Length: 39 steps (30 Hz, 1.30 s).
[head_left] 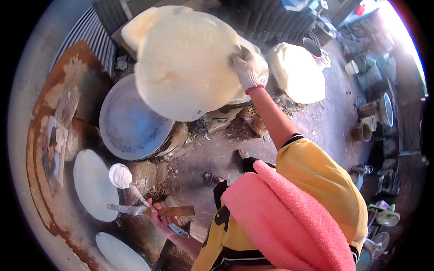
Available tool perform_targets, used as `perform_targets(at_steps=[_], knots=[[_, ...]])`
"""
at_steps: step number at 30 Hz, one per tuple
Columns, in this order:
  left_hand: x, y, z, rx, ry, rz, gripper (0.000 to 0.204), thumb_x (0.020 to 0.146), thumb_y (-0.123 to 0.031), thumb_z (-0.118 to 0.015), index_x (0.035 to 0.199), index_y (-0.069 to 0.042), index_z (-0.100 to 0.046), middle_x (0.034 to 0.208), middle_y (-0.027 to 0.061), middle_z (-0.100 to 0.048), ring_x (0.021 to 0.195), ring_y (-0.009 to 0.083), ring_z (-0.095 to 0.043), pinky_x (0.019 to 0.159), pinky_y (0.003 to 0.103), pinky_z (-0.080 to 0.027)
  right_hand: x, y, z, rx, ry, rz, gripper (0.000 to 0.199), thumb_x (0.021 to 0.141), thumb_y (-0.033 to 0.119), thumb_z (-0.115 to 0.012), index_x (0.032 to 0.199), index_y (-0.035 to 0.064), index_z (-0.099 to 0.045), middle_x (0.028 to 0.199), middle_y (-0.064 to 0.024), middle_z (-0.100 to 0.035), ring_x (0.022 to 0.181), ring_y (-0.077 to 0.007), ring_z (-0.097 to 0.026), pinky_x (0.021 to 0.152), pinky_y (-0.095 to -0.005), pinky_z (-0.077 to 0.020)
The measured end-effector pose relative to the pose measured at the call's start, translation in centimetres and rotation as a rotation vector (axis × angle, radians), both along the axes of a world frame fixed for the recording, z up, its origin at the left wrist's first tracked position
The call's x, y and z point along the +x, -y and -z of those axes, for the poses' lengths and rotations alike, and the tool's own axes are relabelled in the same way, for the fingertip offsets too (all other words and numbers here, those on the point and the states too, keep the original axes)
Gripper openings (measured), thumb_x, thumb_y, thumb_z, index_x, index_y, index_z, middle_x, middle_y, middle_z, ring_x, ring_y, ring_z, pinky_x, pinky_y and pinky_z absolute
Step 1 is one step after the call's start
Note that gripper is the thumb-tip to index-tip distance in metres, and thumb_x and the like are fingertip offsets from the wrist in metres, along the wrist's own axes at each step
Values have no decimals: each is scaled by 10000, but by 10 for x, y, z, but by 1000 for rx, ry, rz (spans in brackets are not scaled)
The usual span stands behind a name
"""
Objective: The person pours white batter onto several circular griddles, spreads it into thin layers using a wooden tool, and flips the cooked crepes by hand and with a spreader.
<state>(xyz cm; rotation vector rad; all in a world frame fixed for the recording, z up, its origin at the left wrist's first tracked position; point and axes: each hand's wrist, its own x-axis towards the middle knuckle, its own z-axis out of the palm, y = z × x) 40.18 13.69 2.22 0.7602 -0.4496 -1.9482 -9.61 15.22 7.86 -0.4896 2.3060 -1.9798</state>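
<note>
My bare left hand (161, 220) is closed around a long-handled ladle (120, 176) and a flat scraper (176, 211) with a wooden handle. White batter-like stuff coats the ladle's bowl, and the scraper's blade is smeared white. My right hand (246, 70), in a white knit glove, lies with fingers stretched over the right edge of a large, thin, pale round sheet (185, 63) like flatbread. More such sheets are under it. Beside it, on the left, is a round dark griddle (133, 119) with a bluish sheen, bare on top.
Two white round surfaces (95, 185) lie at the left, by a rusty brown panel (74, 99). Another pale folded sheet pile (296, 72) stands at the right. Buckets (361, 132) and a fan (379, 244) line the right side. A pink towel (280, 212) hangs over my front.
</note>
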Motion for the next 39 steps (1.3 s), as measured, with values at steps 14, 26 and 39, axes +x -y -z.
perform_targets(at_steps=[14, 26, 39], knots=[[-134, -31, -92, -202, -303, 269, 471, 982, -112, -280, 1394, 31, -104, 845, 23, -408, 405, 18, -336, 385, 166, -362, -132, -99, 82, 306, -19, -26, 545, 799, 144, -615, 1299, 66, -413, 1207, -171, -519, 1069, -269, -541, 886, -306, -446], [-128, -63, -107, -292, 454, 352, 443, 906, -175, -446, 1308, -11, -359, 772, 48, -519, 367, 6, -293, 310, 168, -235, -79, -130, 83, 741, -761, -739, 389, 905, 371, -481, 1166, 85, -511, 1239, -102, -505, 1193, -255, -422, 1089, -425, -260], [-116, -126, -69, -160, -140, 141, 420, 909, -95, -438, 1280, 60, -318, 807, 111, -528, 341, 26, -328, 299, 169, -300, -103, -56, -32, 912, -1519, -1090, 91, 771, 202, -583, 779, 121, -625, 785, -51, -613, 839, -222, -594, 904, -391, -411]])
